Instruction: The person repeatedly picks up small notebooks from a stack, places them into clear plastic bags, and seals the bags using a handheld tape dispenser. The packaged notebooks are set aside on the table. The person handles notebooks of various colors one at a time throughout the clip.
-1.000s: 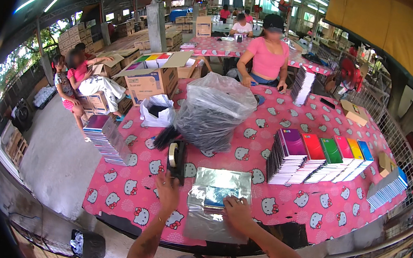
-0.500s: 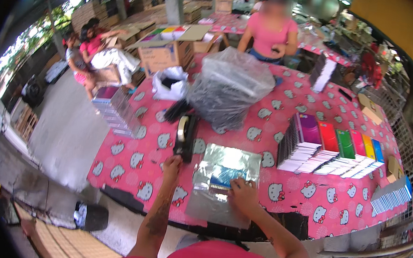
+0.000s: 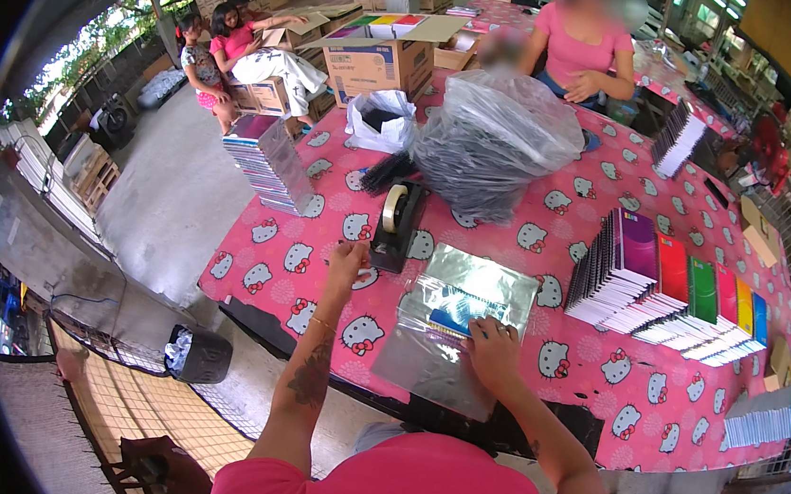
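My left hand (image 3: 349, 262) is closed beside the front end of a black tape dispenser (image 3: 400, 233) with a roll of tape on it. Its fingertips are pressed together; anything between them is too small to see. A blue spiral notebook (image 3: 450, 321) lies under shiny clear plastic wrap (image 3: 431, 370) in front of me. Fingers spread, my right hand (image 3: 492, 350) rests on the wrap at the notebook's right side, holding it down against the table.
Rows of coloured notebooks (image 3: 672, 293) stand at the right. Another notebook stack (image 3: 265, 172) is at the left edge. A large plastic-covered bundle (image 3: 496, 147), a white bag (image 3: 381, 122) and an open carton (image 3: 379, 69) lie beyond. A person in pink (image 3: 581, 51) stands across the table.
My left hand has shifted a little left from the dispenser's front end. My right hand stays on the wrapped notebook. The whole view has tilted and moved.
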`<state>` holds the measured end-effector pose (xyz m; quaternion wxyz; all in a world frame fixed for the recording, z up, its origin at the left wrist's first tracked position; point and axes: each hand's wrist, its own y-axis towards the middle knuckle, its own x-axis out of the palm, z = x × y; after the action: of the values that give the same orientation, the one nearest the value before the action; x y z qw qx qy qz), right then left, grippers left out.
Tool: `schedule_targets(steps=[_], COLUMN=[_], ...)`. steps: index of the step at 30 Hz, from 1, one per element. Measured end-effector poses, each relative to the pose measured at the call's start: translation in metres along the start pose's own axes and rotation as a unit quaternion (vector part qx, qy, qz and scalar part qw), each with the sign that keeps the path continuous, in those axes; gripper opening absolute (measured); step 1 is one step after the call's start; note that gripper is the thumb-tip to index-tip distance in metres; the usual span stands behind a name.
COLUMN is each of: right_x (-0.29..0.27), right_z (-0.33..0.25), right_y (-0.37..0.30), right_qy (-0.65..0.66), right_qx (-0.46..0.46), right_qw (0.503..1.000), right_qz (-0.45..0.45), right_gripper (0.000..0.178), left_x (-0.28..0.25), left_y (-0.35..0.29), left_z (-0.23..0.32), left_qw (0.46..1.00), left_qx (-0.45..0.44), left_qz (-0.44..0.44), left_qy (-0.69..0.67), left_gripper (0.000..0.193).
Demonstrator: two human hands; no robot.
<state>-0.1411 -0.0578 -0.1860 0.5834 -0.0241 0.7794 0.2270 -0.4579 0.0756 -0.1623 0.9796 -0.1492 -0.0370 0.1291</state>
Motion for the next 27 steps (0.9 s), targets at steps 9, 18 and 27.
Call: schedule_targets(steps=[9,18,27], right_x=[-0.006,-0.005,-0.01], right_z=[-0.006,-0.006,-0.004], right_y=[0.001,0.0,0.003], right_qy=[0.004,-0.002,0.003], right_qx=[0.001,-0.002,-0.012], right_qw=[1.0,1.0,1.0], right_qz=[0.008,0.005,-0.001], right_gripper=[0.04,0.04,0.039], left_x=[0.011,-0.005,-0.01], left_y=[0.019,0.022,0.056], left_z=[-0.027,-0.031,0.001], left_qw=[0.998,0.953,0.97], left_qx=[0.059,0.272,0.1], left_qz=[0.005,0.063,-0.067], left_qy=[-0.003,0.116,0.21], left_gripper=[0.019,0.025,0.035])
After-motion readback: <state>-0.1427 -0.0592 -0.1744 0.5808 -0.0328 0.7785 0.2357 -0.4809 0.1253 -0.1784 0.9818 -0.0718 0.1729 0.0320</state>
